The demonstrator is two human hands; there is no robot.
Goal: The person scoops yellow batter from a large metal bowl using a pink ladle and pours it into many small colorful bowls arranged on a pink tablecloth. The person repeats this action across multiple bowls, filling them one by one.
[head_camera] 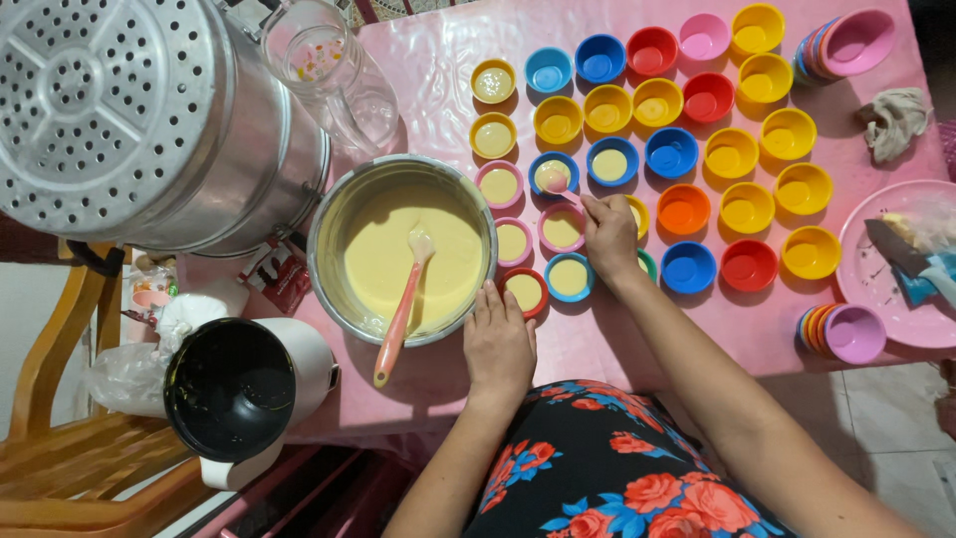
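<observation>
— What is seen at the far left?
— A perforated metal steamer tray (95, 95) is set on a large steamer pot (269, 189), with a clear glass jug (334, 75) just beside it. A white electric kettle (244, 394) is stood below, on a wooden chair (70, 448).
— And at the right?
— A crumpled cloth (893, 120) is laid near a pink plate (871, 289), on which a knife (901, 254) is rested.

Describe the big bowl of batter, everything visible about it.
The metal bowl is round, wide and shiny, standing upright on the pink table beside a perforated steamer. It is filled with smooth pale yellow batter. A spatula with a pale head and orange-pink handle lies in it, its handle sticking out over the near rim. The left hand rests against that rim.
</observation>
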